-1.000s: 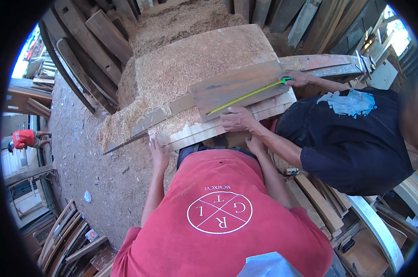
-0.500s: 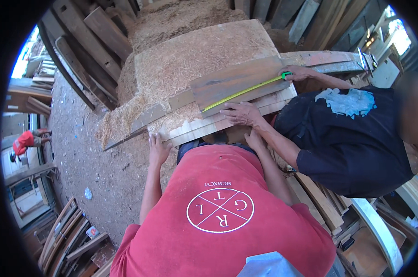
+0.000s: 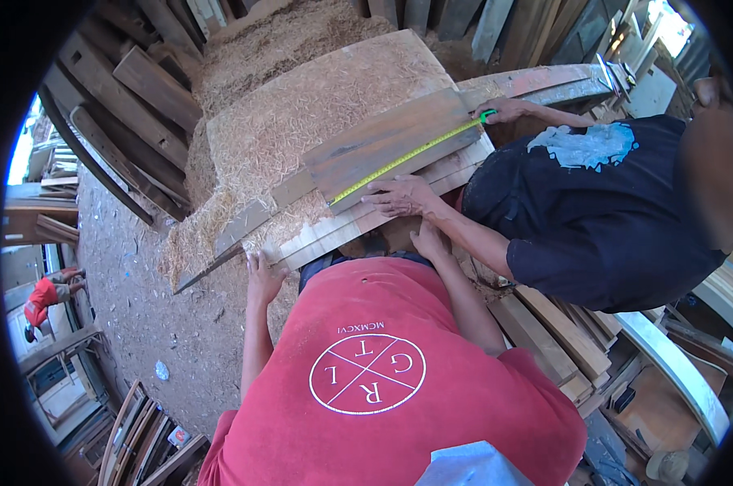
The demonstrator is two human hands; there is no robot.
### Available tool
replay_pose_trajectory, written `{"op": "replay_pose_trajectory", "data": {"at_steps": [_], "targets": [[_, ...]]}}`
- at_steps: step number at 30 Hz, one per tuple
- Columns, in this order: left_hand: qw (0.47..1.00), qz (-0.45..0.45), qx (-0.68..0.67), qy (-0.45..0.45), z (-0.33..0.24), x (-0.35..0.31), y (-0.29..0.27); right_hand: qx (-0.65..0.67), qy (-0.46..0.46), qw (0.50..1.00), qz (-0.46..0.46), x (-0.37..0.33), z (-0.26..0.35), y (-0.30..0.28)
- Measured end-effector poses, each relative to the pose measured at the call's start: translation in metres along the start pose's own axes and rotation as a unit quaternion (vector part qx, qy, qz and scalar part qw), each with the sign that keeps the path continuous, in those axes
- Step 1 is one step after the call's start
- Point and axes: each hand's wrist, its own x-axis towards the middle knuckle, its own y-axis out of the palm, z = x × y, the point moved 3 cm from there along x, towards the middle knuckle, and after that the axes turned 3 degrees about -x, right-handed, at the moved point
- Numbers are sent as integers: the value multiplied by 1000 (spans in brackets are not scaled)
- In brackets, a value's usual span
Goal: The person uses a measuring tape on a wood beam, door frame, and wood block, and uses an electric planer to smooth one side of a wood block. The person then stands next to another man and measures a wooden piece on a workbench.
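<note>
A pale planked board (image 3: 346, 229) lies along the near edge of a bench heaped with wood shavings. My left hand (image 3: 262, 279) is at the board's left end, fingers stretched out and touching or just beside its edge. Close to the board's near edge is my right hand (image 3: 429, 240), its fingers partly hidden. A weathered brown plank (image 3: 382, 139) rests beyond the pale board. A co-worker on the right holds a green tape measure (image 3: 486, 117) in one hand (image 3: 504, 109). Its yellow blade runs along the plank, and the co-worker's other hand (image 3: 400, 196) presses flat near the blade.
Wood shavings (image 3: 318, 101) cover the bench top. A clamp (image 3: 608, 74) grips a long curved beam at the far right. Curved timbers (image 3: 127, 150) lean at the left, and stacked planks (image 3: 544, 332) lie behind the co-worker. Another person (image 3: 42, 300) bends over at far left.
The whole view has shifted and turned slightly. My left hand sits a little nearer to me at the board's end. The co-worker's hands and the tape keep their places on the plank.
</note>
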Motion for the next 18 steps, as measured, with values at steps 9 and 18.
{"op": "replay_pose_trajectory", "data": {"at_steps": [9, 18], "targets": [[1000, 12, -5, -14, -7, -1, -4, -25, -6, 999, -25, 1, -2, 4], [999, 12, -10, -30, 1, -8, 0, -3, -29, 995, 100, 24, 1, 41]]}}
